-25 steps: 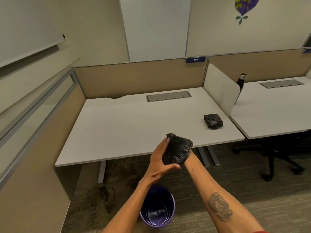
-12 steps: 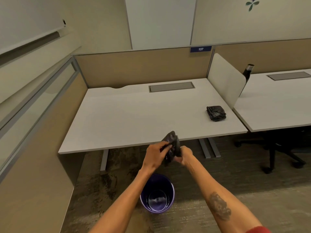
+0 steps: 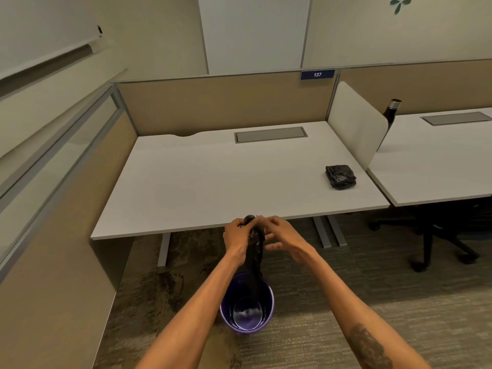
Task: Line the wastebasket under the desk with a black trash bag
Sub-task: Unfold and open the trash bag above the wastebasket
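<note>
Both hands meet at the top of a black trash bag [image 3: 255, 245], just in front of the near edge of the white desk [image 3: 213, 182]. The left hand [image 3: 237, 237] is curled around the bag's upper part, with its fingertips pinching the bunched plastic at the very top. The right hand [image 3: 283, 235] pinches the same top edge with thumb and forefinger, while its other fingers are spread loosely and point toward the left hand. Whether those lower fingers touch the plastic cannot be told.

From this shared grip the bag hangs down as a narrow, twisted strip between the two forearms. Its lower end reaches the far rim of the purple wastebasket [image 3: 269, 307], which stands upright on the carpet [image 3: 372, 288], in front of the desk and not beneath it. The basket's inside shows a bare, shiny bottom.

On the desk, near its right end and well apart from the hands, lies a second folded black bag [image 3: 340, 176]. Beyond the white divider panel [image 3: 355, 123] stands a dark bottle [image 3: 391, 111], and an office chair [image 3: 439, 230] sits under the neighbouring desk.
</note>
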Tool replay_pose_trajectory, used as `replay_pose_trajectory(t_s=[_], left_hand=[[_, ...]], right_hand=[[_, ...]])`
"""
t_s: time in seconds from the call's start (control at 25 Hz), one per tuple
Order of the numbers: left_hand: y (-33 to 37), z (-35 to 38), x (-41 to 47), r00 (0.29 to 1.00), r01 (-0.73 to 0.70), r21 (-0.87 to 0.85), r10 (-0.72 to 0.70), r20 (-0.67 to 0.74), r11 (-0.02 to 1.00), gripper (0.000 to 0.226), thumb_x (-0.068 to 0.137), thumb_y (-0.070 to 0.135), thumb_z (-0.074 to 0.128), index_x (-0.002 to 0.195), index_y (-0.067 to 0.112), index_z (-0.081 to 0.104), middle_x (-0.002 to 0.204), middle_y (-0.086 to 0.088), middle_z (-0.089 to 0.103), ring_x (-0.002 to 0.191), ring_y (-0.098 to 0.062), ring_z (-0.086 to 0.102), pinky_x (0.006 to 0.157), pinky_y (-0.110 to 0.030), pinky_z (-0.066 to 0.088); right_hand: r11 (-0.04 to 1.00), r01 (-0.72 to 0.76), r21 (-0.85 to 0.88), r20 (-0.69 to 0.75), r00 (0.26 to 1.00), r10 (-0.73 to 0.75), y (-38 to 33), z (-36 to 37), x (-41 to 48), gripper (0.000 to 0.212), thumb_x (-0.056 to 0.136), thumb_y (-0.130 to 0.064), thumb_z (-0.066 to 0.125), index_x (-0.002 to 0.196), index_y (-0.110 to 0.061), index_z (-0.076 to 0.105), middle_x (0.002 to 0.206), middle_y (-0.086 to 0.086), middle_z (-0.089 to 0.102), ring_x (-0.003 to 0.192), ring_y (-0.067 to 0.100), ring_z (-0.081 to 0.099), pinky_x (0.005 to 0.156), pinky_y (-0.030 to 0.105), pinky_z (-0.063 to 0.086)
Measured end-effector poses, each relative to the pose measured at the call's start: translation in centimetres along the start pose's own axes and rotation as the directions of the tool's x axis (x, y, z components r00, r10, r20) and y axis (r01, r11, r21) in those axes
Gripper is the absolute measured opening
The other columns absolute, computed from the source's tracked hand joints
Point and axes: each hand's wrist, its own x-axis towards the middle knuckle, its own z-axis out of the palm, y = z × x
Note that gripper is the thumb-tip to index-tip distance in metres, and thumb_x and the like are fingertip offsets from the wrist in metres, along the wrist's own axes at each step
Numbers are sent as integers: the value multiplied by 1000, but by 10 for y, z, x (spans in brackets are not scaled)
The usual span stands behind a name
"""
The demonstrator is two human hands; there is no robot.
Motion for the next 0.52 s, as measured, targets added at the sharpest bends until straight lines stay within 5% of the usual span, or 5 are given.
replay_pose_trajectory(t_s=[0.12, 0.28, 0.52], left_hand=[[0, 1, -4, 993, 65, -132, -52, 105, 989, 27, 81, 34, 80, 90, 9, 73, 92, -12, 76, 87, -24, 72, 69, -30, 57], [-4, -18, 1, 995, 14, -146, 1, 100, 989, 34, 79, 35, 82, 95, 7, 74, 95, -14, 77, 89, -29, 72, 74, -38, 55], [-20, -54, 11, 954, -210, 246, 143, 262, 946, 28, 73, 35, 86, 92, 21, 72, 87, 3, 75, 82, -15, 72, 68, -23, 55]], right_hand=[[996, 70, -49, 103, 993, -65, 0, -3, 3, 51, 81, -37, 79, 125, -17, 62, 111, 6, 74, 101, 19, 73, 82, 34, 60], [993, 33, 109, -42, 999, -28, 5, -14, 6, 26, 86, -21, 75, 108, -9, 73, 102, 12, 77, 97, 24, 73, 81, 35, 60], [899, -14, 437, -296, 942, 159, 10, -20, 19, 8, 90, -12, 68, 97, -11, 73, 93, 7, 73, 85, 19, 67, 63, 27, 55]])
